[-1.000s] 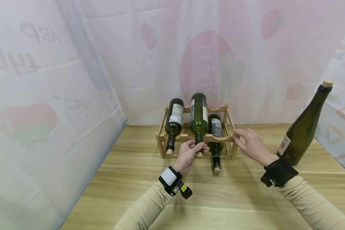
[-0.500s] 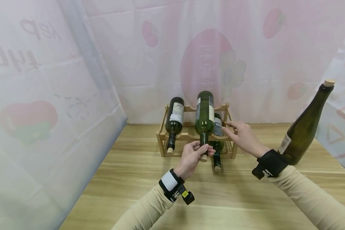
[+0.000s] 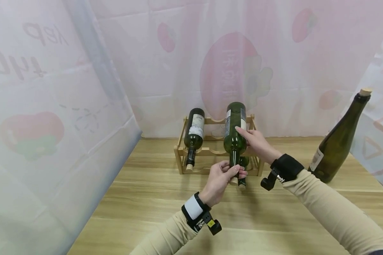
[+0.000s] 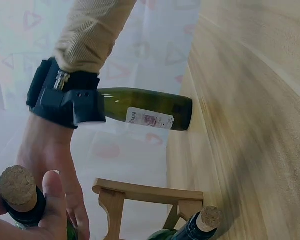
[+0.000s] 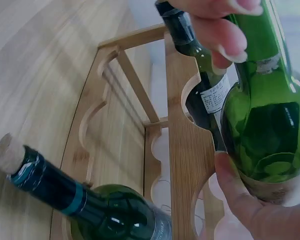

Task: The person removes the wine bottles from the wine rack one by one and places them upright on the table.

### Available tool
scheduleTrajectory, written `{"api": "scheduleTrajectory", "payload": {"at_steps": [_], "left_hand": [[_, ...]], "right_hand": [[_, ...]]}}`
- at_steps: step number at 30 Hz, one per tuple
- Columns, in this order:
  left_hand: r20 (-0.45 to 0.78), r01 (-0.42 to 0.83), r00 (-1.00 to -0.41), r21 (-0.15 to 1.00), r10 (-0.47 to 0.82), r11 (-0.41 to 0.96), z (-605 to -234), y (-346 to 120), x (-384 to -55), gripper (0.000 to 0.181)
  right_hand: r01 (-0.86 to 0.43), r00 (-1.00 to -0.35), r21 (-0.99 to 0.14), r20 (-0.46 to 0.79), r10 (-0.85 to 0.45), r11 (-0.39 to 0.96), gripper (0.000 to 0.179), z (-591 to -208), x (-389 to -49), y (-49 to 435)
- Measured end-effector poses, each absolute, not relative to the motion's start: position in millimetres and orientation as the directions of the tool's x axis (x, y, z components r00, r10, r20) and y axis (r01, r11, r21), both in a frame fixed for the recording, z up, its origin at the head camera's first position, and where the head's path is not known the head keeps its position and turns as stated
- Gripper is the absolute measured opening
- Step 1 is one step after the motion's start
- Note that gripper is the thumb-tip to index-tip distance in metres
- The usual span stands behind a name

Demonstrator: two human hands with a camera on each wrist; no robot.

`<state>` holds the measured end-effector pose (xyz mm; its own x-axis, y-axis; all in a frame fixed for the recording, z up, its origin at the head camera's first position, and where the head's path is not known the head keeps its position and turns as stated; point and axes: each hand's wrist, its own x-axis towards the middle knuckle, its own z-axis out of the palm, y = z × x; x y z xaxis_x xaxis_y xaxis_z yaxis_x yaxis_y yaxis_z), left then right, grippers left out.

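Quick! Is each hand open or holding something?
Left hand: holding the upper green bottle by its neck.
Right hand: holding that same bottle by its body.

I have room to reach over the front rail [image 3: 207, 152] between the dark bottle [image 3: 194, 129] on the left of the rack [image 3: 177, 157] and the green bottle [image 3: 234, 141] I hold, while the lower bottle [image 5: 110, 210] juts out beneath and the tall bottle [image 3: 338, 141] blocks my right.

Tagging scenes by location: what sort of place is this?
Likely a curtained-off recording booth: printed curtains hang behind and beside a wooden table bearing a bottle rack, and a small camera is strapped to each wrist.
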<state>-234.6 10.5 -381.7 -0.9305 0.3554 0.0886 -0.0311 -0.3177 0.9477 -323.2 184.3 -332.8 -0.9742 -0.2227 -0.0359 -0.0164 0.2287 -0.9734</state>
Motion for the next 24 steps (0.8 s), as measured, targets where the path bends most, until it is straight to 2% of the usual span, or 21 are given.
{"api": "scheduleTrajectory", "payload": {"at_steps": [4, 6, 13, 24], "left_hand": [[0.093, -0.014, -0.939, 0.951, 0.331, -0.309, -381, 13, -232, 0.026], [0.091, -0.011, -0.943, 0.953, 0.321, -0.302, -380, 14, -231, 0.026], [0.091, -0.009, -0.94, 0.957, 0.33, -0.289, -378, 17, -229, 0.025], [0.1, -0.005, -0.927, 0.961, 0.362, -0.277, -375, 24, -225, 0.035]], "right_hand": [[0.102, -0.956, -0.995, -0.103, -0.275, 0.015, 0.072, -334, -329, 181], [0.129, -0.951, -0.991, -0.113, -0.29, -0.04, 0.07, -334, -330, 180], [0.124, -0.948, -0.992, -0.109, -0.3, -0.031, 0.07, -335, -330, 185], [0.089, -0.953, -0.994, -0.101, -0.286, 0.057, 0.068, -333, -323, 194]]}}
